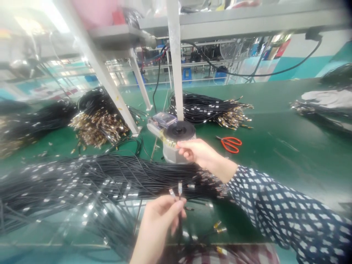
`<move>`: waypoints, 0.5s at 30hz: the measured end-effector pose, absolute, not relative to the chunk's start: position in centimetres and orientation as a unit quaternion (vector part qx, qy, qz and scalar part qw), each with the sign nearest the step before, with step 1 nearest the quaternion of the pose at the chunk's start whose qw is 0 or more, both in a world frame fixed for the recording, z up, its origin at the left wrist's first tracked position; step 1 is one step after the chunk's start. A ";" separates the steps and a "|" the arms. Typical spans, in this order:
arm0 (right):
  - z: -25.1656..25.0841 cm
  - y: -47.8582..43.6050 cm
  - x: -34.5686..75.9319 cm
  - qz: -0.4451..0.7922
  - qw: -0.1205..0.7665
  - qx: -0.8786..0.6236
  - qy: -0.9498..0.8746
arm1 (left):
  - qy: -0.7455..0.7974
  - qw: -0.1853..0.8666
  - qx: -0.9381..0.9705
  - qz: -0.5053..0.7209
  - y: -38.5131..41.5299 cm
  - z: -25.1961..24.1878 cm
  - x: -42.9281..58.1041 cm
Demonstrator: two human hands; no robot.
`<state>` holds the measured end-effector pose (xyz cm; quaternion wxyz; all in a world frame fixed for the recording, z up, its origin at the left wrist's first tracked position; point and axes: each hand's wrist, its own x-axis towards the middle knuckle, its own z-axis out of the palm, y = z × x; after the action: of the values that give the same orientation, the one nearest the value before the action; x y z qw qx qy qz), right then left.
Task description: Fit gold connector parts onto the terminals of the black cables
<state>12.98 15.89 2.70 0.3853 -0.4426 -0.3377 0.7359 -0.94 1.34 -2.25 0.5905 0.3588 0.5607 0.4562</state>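
My left hand [162, 216] is closed in a pinch round thin black cables [180, 216]. Their silvery-white tipped ends [180, 187] stand up above the thumb and fingers. Farther forward, my right hand [196, 151] reaches to the rim of a round machine [178, 131] with a black disc on top, which looks like a tape dispenser. Small yellowish strips [171, 144] line its near edge. The right thumb and forefinger are pinched together at that edge; what lies between them is too small to make out.
A long black cable bundle [110, 176] lies across the green table [269, 154]. More cable heaps [206, 108] with brass-coloured ends lie behind. Red-handled scissors [231, 144] rest right of the machine. Pale metal posts [176, 58] rise to a shelf [247, 24].
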 end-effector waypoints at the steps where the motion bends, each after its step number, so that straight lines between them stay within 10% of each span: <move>1: 2.9 15.9 12.9 0.752 0.380 -0.434 -0.318 | 0.560 0.590 0.360 0.456 1.3 -2.2 -1.0; 11: 6.6 14.4 13.5 0.842 0.366 -0.327 -0.223 | 0.555 0.592 0.370 0.453 1.3 -2.7 -1.6; 15: 7.0 12.0 15.2 0.761 0.363 -0.281 -0.458 | 0.555 0.589 0.374 0.452 1.4 -2.3 -1.7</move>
<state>15.16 11.99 6.97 0.3628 -0.2814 -0.4580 0.7612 -1.74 1.43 -2.30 0.5892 0.3742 0.5551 0.4525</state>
